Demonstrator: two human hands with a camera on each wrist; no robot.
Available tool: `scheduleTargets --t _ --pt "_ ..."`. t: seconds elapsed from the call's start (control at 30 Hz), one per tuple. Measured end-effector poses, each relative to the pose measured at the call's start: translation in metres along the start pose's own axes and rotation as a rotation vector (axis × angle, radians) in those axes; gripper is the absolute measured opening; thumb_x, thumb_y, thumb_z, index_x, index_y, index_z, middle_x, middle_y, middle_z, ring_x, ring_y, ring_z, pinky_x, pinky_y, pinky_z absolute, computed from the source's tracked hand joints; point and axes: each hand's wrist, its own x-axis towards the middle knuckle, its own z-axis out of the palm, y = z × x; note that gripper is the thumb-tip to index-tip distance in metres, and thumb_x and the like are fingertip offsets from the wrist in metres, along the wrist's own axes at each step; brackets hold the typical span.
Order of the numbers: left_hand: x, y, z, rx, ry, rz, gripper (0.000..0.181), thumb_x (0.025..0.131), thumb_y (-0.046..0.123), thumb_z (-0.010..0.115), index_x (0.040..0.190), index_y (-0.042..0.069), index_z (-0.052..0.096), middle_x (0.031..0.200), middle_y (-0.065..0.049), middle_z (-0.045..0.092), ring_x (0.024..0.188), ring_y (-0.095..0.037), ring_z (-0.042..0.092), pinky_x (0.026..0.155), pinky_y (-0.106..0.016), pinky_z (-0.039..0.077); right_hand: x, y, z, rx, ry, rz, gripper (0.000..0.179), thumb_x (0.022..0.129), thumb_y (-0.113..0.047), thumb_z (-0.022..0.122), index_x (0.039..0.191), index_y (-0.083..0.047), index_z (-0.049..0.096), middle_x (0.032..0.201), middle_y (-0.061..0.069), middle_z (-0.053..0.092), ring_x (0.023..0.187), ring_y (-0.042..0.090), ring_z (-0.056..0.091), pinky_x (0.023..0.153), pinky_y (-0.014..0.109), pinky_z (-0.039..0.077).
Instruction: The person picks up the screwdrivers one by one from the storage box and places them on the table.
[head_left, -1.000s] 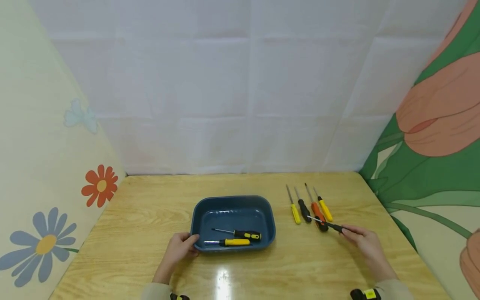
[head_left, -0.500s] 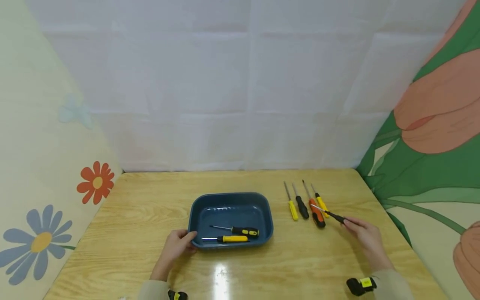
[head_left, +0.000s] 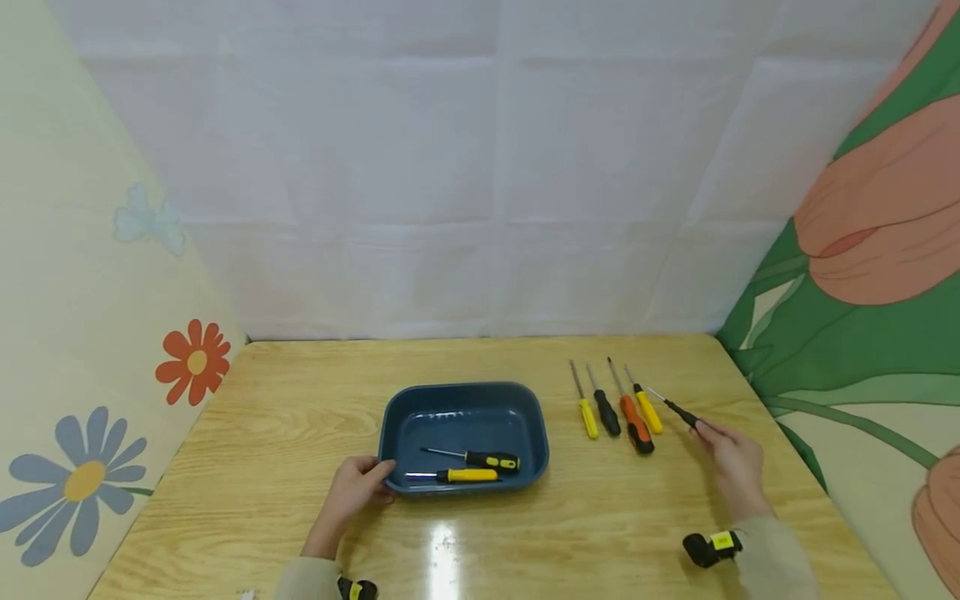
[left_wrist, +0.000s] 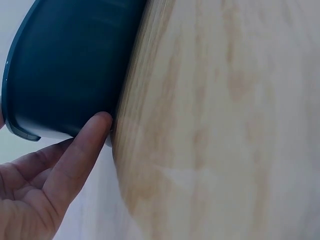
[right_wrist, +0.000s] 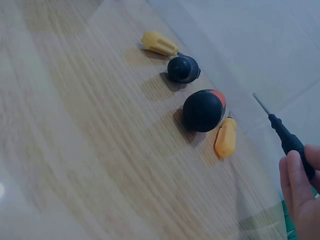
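Observation:
At the near left corner of a dark blue rectangular tray (head_left: 465, 393), my left hand (head_left: 356, 483) grips the rim, its thumb over the edge. In the left wrist view, fingers (left_wrist: 80, 157) touch the tray's outer wall. Inside the tray lie a black-and-yellow screwdriver (head_left: 491, 460) and a yellow-handled one (head_left: 471, 475). My right hand (head_left: 733, 458) pinches a small black screwdriver (head_left: 681, 412) by its handle, shaft pointing up and left. Left of that hand, a row of screwdrivers lies on the table: light yellow (head_left: 588, 419), black (head_left: 607, 413), orange-and-black (head_left: 636, 425) and yellow (head_left: 648, 411).
The wooden table (head_left: 315, 400) ends at a white cloth backdrop (head_left: 480, 183). Flower-patterned panels stand at the left (head_left: 82, 333) and right (head_left: 877, 350). A small pale object (head_left: 247, 595) shows at the bottom edge.
My right hand has swung the black screwdriver from over the orange-and-black one to the right, beside the row's right end. The left hand stays on the tray; the head view shifted slightly.

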Motion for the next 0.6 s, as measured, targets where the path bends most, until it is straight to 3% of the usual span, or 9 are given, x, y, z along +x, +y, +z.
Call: scheduleTargets --t 0.13,0.27,0.4,0.5,0.6 --pt "0.0 0.0 0.0 0.005 0.001 0.008 0.025 0.086 0.01 0.057 0.087 -0.015 0.06 0.066 -0.012 0.063 0.054 -0.021 0.061 0.052 -0.033 0.056 0.012 0.006 0.001 0.046 0.038 -0.022 0.026 0.083 -0.006 0.064 0.109 -0.003 0.063 0.077 -0.008 0.061 0.075 0.004 0.064 0.081 0.02 0.05" --pt "0.0 0.0 0.0 0.013 0.002 0.016 0.025 0.086 0.01 0.056 0.087 -0.015 0.06 0.065 -0.012 0.063 0.054 -0.022 0.061 0.052 -0.033 0.055 0.035 0.021 -0.003 0.128 0.07 -0.032 0.021 0.079 -0.004 0.068 0.1 -0.006 0.068 0.078 -0.006 0.062 0.075 0.006 0.064 0.077 0.019 0.051" --pt "0.001 -0.001 0.001 0.004 0.006 0.011 0.024 0.086 0.009 0.056 0.086 -0.015 0.06 0.064 -0.012 0.063 0.054 -0.021 0.061 0.052 -0.033 0.055 0.058 0.034 -0.007 0.269 0.122 0.01 0.017 0.076 0.002 0.07 0.09 -0.007 0.071 0.077 -0.001 0.062 0.073 0.008 0.064 0.074 0.019 0.052" --pt "0.001 -0.001 0.001 -0.002 0.005 0.003 0.025 0.086 0.01 0.056 0.086 -0.015 0.06 0.065 -0.012 0.063 0.054 -0.021 0.061 0.052 -0.033 0.055 0.064 0.037 -0.006 0.296 0.153 0.034 0.016 0.076 0.003 0.069 0.089 -0.006 0.07 0.077 0.0 0.062 0.073 0.009 0.064 0.073 0.02 0.053" --pt "0.001 -0.001 0.0 0.001 0.005 -0.001 0.025 0.086 0.01 0.057 0.087 -0.015 0.06 0.065 -0.011 0.062 0.055 -0.022 0.061 0.052 -0.033 0.056 0.058 0.03 0.0 0.274 0.149 0.041 0.016 0.078 0.004 0.066 0.09 -0.006 0.07 0.077 0.0 0.061 0.073 0.008 0.064 0.074 0.02 0.053"
